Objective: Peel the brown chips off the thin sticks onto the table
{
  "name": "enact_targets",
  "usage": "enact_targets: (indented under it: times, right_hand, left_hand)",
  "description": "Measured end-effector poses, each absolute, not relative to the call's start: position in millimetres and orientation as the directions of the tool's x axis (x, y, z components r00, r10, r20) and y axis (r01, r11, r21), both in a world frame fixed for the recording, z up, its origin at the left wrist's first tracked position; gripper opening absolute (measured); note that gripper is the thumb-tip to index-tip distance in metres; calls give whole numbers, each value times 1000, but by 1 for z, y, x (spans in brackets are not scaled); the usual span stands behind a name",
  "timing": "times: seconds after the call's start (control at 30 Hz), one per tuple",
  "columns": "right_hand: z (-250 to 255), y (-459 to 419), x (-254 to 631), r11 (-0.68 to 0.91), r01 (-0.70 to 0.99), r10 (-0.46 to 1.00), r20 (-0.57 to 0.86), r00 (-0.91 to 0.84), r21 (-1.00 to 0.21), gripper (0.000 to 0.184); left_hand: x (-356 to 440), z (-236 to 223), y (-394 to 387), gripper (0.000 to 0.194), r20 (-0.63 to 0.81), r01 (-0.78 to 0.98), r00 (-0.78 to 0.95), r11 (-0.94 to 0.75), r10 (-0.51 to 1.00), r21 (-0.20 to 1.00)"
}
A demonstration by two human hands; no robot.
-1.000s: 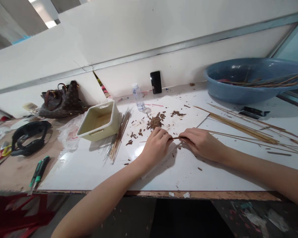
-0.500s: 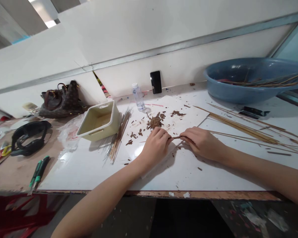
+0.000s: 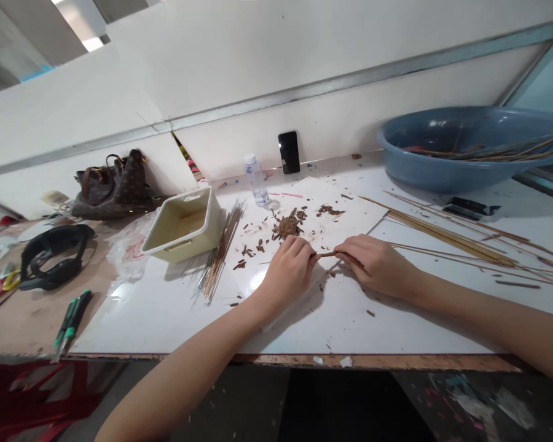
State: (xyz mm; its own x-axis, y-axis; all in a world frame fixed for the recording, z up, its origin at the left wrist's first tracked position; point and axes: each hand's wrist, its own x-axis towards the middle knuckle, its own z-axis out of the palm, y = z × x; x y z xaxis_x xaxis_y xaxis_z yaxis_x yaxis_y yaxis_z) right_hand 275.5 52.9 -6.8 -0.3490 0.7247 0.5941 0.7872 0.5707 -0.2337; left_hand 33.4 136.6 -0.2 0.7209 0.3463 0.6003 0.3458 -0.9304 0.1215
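Observation:
Between my two hands stretches a thin brown stick (image 3: 325,255). Its left end is pinched in the fingers of my left hand (image 3: 291,265). My right hand (image 3: 371,263) has its fingers closed round the other end, thumb along the underside. Just beyond my left hand lies a brown lump of clay-like material (image 3: 287,227), with small brown crumbs and flakes (image 3: 260,245) scattered around it on the white board. To the left is a bundle of thin sticks (image 3: 222,252); a bundle of longer yellowish sticks (image 3: 447,236) lies right of my right hand.
A cream plastic bin (image 3: 184,245), a water bottle (image 3: 257,181) and an upright phone (image 3: 289,152) stand toward the back. A large blue basin (image 3: 461,175) holding long sticks is at right. Leftward are a handbag (image 3: 113,190), a black headset-like band (image 3: 50,261) and green-black cutters (image 3: 71,322).
Both hands keep their hold on the stick in almost the same place. Only a very slight shift of the right fingers shows.

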Motion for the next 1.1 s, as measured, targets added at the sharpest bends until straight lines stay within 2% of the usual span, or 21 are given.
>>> enact_targets:
  times: [0.8,1.1]
  right_hand:
    - [-7,55,277,570,787,724,598,-345,-236,17]
    - [-5,53,275,567,797,720,596,-356,-209,14]
  left_hand:
    - [33,3,137,19,643,385,675,-916,361,111]
    - [33,3,137,14,639,361,675,-920,369,150]
